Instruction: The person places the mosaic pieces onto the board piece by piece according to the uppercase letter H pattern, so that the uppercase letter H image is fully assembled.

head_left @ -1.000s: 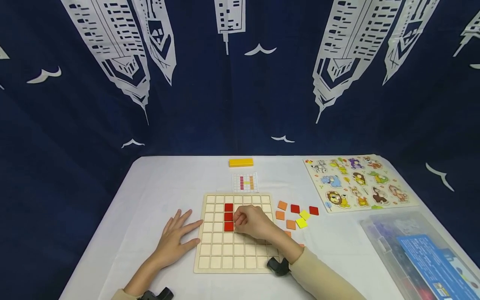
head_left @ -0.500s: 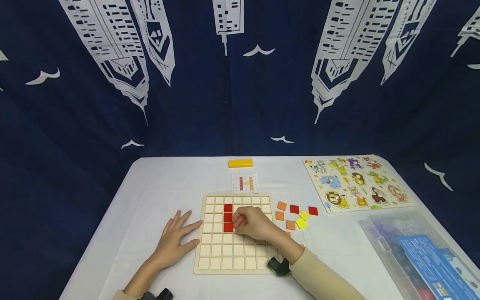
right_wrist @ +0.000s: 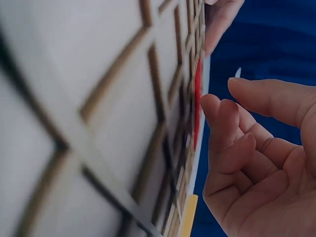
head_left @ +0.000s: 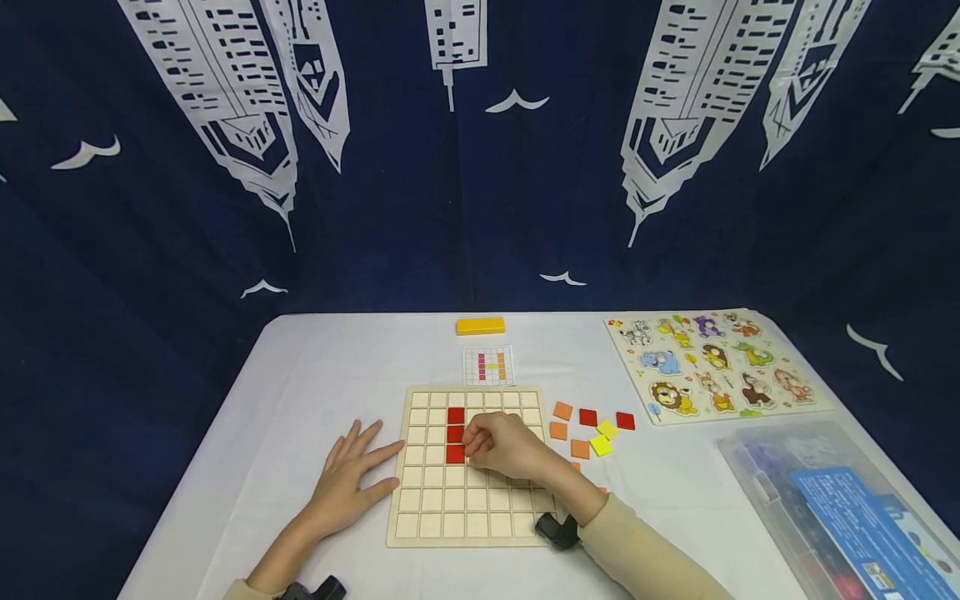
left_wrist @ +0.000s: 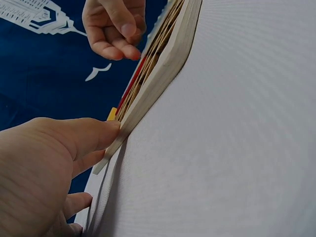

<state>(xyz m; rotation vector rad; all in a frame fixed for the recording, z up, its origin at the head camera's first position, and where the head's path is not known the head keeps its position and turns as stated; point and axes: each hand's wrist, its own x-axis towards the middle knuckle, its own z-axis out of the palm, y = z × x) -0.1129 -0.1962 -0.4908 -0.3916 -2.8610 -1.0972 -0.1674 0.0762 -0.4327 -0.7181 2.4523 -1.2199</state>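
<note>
A pale wooden grid board (head_left: 431, 502) lies on the white table. Three red square tiles (head_left: 455, 434) sit in one column of its cells. My left hand (head_left: 347, 487) lies flat with spread fingers, its fingertips at the board's left edge; the left wrist view shows the thumb touching that edge. Over the middle of the board, just right of the red tiles, hovers my right hand (head_left: 506, 446). In the right wrist view that hand (right_wrist: 256, 163) has loosely bent fingers, the thumb apart from them and nothing between. It hides some cells in the head view.
Loose orange (head_left: 564, 411), red (head_left: 588, 417) and yellow tiles (head_left: 601, 446) lie right of the board. Behind it are a printed pattern card (head_left: 470, 367) and a yellow block (head_left: 480, 326). An animal puzzle (head_left: 693, 362) and a clear plastic box (head_left: 757, 467) stand at the right.
</note>
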